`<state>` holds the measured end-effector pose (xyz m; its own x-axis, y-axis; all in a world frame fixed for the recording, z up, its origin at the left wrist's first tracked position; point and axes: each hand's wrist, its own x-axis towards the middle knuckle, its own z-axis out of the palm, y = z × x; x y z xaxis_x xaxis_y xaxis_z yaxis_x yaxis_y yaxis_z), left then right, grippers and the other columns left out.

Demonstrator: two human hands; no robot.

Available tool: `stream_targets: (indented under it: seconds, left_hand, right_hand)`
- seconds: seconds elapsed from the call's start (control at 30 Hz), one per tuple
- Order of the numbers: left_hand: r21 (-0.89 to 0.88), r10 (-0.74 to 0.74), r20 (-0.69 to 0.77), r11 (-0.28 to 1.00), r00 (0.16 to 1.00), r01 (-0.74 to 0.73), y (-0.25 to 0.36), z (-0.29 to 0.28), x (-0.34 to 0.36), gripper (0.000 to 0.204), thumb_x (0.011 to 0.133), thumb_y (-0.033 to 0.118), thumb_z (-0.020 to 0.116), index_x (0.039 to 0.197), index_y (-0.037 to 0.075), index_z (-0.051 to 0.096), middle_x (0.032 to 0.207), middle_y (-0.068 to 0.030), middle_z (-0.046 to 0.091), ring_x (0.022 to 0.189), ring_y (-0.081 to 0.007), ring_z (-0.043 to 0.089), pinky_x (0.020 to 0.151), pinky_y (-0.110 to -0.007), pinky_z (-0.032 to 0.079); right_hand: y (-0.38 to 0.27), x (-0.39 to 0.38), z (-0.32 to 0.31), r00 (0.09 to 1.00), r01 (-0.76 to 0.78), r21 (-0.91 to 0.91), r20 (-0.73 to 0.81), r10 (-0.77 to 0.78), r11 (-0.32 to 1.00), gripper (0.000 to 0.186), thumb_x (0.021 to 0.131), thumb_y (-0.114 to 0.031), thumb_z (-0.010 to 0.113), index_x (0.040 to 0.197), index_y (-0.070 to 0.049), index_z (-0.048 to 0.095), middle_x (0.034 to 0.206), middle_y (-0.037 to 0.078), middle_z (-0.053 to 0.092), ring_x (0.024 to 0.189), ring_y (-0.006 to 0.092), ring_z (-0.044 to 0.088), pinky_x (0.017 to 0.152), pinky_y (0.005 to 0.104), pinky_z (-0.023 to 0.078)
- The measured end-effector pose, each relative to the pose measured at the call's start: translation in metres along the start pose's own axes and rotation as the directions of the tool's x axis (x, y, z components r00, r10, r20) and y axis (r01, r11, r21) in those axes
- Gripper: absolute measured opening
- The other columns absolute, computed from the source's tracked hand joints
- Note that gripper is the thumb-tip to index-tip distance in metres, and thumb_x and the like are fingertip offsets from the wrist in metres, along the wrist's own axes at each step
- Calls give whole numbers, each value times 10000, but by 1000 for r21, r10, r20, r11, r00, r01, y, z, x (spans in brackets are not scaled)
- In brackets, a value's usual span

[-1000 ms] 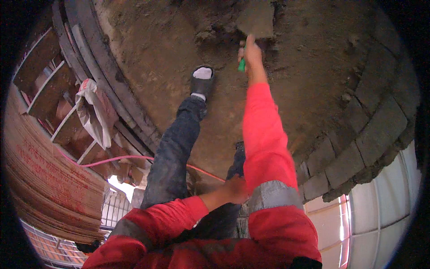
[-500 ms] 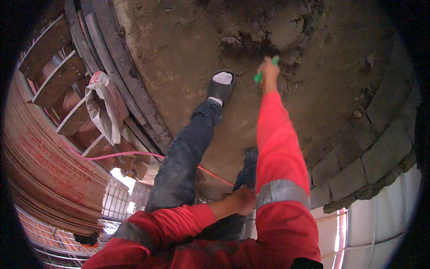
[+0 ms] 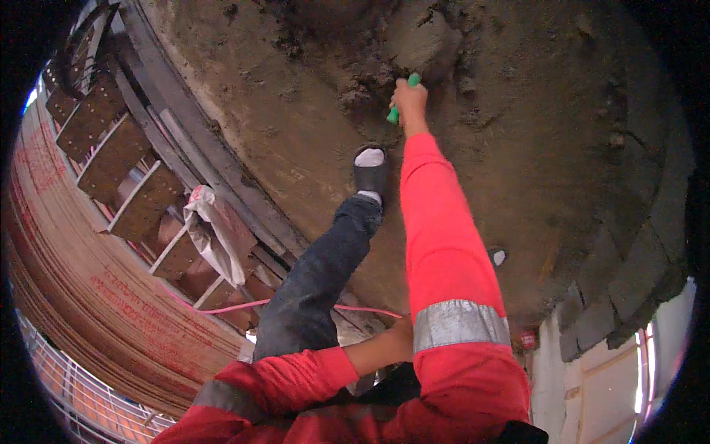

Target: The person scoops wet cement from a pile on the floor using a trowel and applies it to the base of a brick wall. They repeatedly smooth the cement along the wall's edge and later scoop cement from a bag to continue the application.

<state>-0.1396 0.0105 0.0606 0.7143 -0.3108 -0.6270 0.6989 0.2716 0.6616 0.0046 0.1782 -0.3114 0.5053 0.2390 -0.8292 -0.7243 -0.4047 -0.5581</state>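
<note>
My right hand, arm stretched forward, is closed round a green tool handle. Both ends of the handle stick out of the fist; its working part cannot be made out against the mud. The hand is over wet grey-brown mortar, beside a rough heaped patch of the same stuff. Close to my body, my left hand is bent inward and mostly hidden behind the right sleeve, so its fingers do not show. My dark shoe stands on the mortar surface, left of the right arm.
Curved dark boards edge the mortar on the left. Beyond them lie a whitish sack, a metal frame with brown plates and stacked brown sheets. A pink hose crosses behind my leg. Grey blocks line the right edge.
The view has shifted and turned. My right hand, still round the green handle, is now higher and further left in the picture, nearer the heaped mortar. My left hand has become more hidden.
</note>
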Motion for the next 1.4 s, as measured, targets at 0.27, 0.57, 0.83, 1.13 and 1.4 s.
stream_targets:
  seconds: [0.27, 0.57, 0.83, 1.13, 1.4]
  left_hand:
    - [8, -79, -28, 997, 997, 79, 9, -9, 9, 580, 808, 428, 533, 1282, 98, 480, 1323, -141, 474, 1218, -345, 436, 1007, -435, 356]
    - [714, -266, 218, 699, 939, 33, -45, 64, 53, 349, 797, 347, 566, 978, 66, 666, 958, -164, 662, 942, -355, 621, 768, -453, 503]
    - [771, -429, 95, 602, 898, 206, -118, 116, 51, 353, 849, 343, 508, 1030, 82, 662, 1057, -174, 639, 959, -353, 615, 832, -473, 483]
    - [963, -454, -2, 240, 891, 125, -171, 169, -8, 371, 860, 353, 490, 1001, 48, 647, 1064, -181, 624, 1004, -369, 594, 825, -467, 493]
    - [954, -425, 277, 19, 862, -298, -73, 305, 64, 303, 805, 261, 525, 974, 45, 654, 987, -187, 630, 934, -356, 598, 789, -445, 496]
  right_hand:
    - [-42, 3, -19, 968, -37, 74, 249, 17, 997, 187, 813, -182, 636, 787, -60, 496, 616, 8, 506, 472, 112, 478, 416, 289, 405]
    - [-57, -56, -131, 934, 160, -202, 346, -82, 966, 290, 816, -286, 640, 728, -29, 538, 619, 73, 565, 505, 170, 550, 455, 345, 448]
    - [-84, -200, -309, 957, 89, -331, 290, 11, 939, 324, 809, -330, 636, 732, -29, 543, 588, 69, 551, 480, 203, 534, 481, 373, 439]
    - [-102, -376, -632, 980, 68, -538, 195, 46, 840, 305, 817, -304, 613, 748, -16, 537, 611, 71, 560, 499, 180, 543, 483, 351, 434]
    - [-106, -544, -968, 1000, -15, -534, 13, 26, 846, 285, 808, -329, 623, 797, -51, 563, 637, 37, 546, 562, 145, 518, 540, 347, 435]
